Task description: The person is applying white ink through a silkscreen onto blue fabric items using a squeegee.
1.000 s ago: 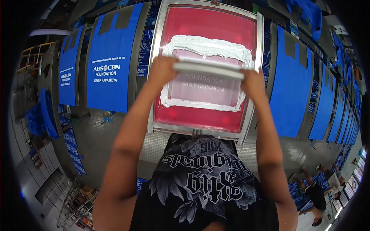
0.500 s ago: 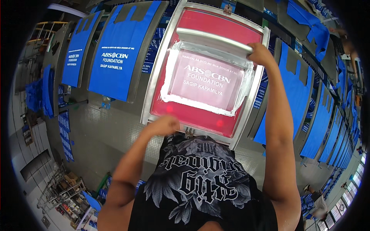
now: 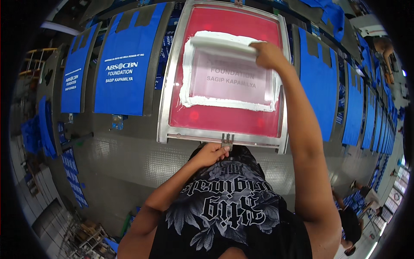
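1. Nearest the camera, the person's black printed shirt [image 3: 224, 211] is filling the lower middle, with both forearms rising from it.
2. The left hand [image 3: 211, 154] is curling its fingers at the near rail of the screen frame [image 3: 170, 86], beside the small metal clip [image 3: 227, 139]. A second ago this hand was up on the squeegee with the other; it is now steadying the frame instead.
3. The right hand [image 3: 268, 55] is gripping the squeegee [image 3: 224, 45] alone, fingers wrapped over its right end. The blade is sitting at the far edge of the white ink patch [image 3: 230, 77], further away than a second ago, so the stroke is looking nearly run out.
4. The squeegee is resting on the red mesh [image 3: 224, 116]; the ink seems smeared thin over the lettering, though blur is making that hard to judge.
5. Beyond, blue bags [image 3: 125, 64] are lying flat along the long surface [image 3: 129, 151].
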Available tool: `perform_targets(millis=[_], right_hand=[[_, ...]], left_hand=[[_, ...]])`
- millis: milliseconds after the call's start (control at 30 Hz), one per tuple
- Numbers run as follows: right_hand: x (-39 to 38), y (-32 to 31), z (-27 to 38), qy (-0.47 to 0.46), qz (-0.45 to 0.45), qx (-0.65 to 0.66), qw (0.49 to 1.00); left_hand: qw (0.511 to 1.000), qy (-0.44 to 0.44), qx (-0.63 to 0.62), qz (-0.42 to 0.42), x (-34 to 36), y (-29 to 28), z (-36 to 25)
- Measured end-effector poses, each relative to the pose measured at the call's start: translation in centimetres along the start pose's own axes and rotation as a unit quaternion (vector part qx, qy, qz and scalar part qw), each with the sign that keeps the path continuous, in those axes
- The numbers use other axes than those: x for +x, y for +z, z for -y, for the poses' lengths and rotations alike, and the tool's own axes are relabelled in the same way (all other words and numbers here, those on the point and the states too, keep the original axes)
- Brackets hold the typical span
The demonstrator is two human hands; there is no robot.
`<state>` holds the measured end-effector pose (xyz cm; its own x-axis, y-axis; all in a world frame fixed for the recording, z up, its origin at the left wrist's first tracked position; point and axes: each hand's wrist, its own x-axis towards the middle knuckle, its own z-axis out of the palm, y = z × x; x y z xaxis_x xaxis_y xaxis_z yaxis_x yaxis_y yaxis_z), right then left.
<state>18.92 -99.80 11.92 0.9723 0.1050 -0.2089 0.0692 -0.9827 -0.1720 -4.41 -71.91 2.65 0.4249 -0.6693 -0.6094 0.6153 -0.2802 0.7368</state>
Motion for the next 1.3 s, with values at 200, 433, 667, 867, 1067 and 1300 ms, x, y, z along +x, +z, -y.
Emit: perform_targets(millis=[200,433,667,867,1067,1300], right_hand=[[-17.5,6.3,7.1,-0.078,-0.108,0.035,0.990],[-16.6,6.3,6.0,-0.083,-0.083,0.050,0.992],[-15.5,5.5,3.1,-0.076,-0.066,0.031,0.994],[-16.6,6.4,0.8,-0.004,-0.055,0.007,0.998],[-16.9,6.6,1.3,0.004,-0.034,0.048,0.998],[-7.0,2.5,-2.2,0.018,-0.145,0.057,0.988]], left_hand=[[1.000,-0.011,-0.004,-0.024,0.4,-0.2,0.7],[0.991,-0.046,0.020,-0.125,2.1,-0.2,3.4],[0.991,-0.057,0.006,-0.123,1.1,-0.4,3.8],[0.815,0.157,0.508,-0.230,-2.5,-2.1,-4.9],[0.643,0.322,0.622,-0.310,0.4,-10.8,-13.2],[0.675,0.295,0.610,-0.292,6.8,-15.4,-22.0]])
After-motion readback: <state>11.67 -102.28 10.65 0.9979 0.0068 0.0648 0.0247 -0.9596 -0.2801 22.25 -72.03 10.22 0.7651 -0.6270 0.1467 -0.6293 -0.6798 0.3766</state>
